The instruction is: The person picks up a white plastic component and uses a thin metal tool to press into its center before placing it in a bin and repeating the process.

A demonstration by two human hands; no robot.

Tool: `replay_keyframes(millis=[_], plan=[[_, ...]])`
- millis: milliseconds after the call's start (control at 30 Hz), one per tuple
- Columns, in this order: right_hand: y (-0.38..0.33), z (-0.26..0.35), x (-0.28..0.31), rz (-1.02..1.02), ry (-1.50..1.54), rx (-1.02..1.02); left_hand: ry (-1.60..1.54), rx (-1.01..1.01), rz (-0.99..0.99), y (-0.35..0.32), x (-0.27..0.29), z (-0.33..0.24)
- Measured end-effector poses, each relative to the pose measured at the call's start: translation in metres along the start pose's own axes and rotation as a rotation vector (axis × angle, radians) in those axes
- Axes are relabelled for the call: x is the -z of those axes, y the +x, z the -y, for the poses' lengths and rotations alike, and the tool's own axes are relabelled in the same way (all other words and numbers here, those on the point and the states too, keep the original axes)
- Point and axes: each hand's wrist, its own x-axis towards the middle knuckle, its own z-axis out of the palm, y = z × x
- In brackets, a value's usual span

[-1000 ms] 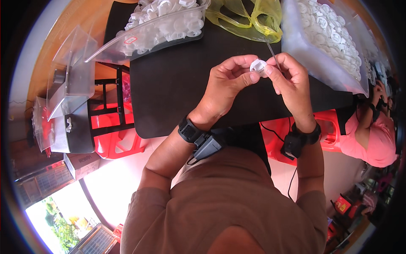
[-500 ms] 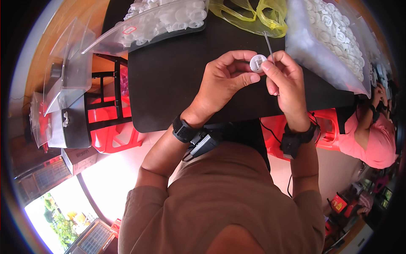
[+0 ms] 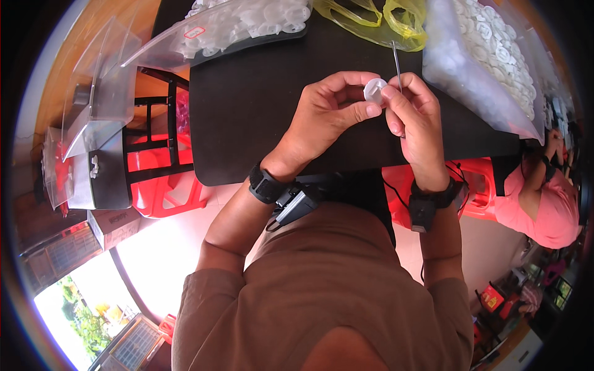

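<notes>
A small round white plastic part (image 3: 372, 92) with a raised middle is held above the dark table. The thumb and fingers of my left hand (image 3: 322, 117) pinch it from the left. From the other side, the thumb of my right hand (image 3: 421, 117) presses on its edge. My right hand also grips a thin metal rod (image 3: 396, 60), whose upper end sticks out above the fingers toward a yellow plastic bag; its lower end is mostly hidden in the hand.
Beyond my hands lie the yellow bag (image 3: 405, 40) and, at far left, a clear bin (image 3: 164, 52) of translucent plastic parts. A lined container (image 3: 448, 74) of round white parts stands right on the dark table (image 3: 247, 123). Red stools (image 3: 396, 182) and a person in pink (image 3: 544, 210) are nearby.
The white part has tilted a little, showing its face more obliquely. The metal rod stands slightly more upright. Both hands keep their hold, and the view has shifted slightly.
</notes>
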Motion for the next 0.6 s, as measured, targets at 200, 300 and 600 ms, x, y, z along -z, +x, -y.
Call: replay_keyframes(millis=[200,300,600], plan=[[0.001,-0.001,-0.005,0.021,-0.059,0.006,-0.027,-0.056,-0.057,0.000,0.005,0.005],[-0.004,0.009,-0.003,-0.054,-0.341,0.070,-0.079,0.001,-0.068,0.002,0.011,0.002],[-0.023,0.024,0.010,0.000,-0.780,0.205,-0.093,0.016,-0.072,0.005,0.019,0.001]])
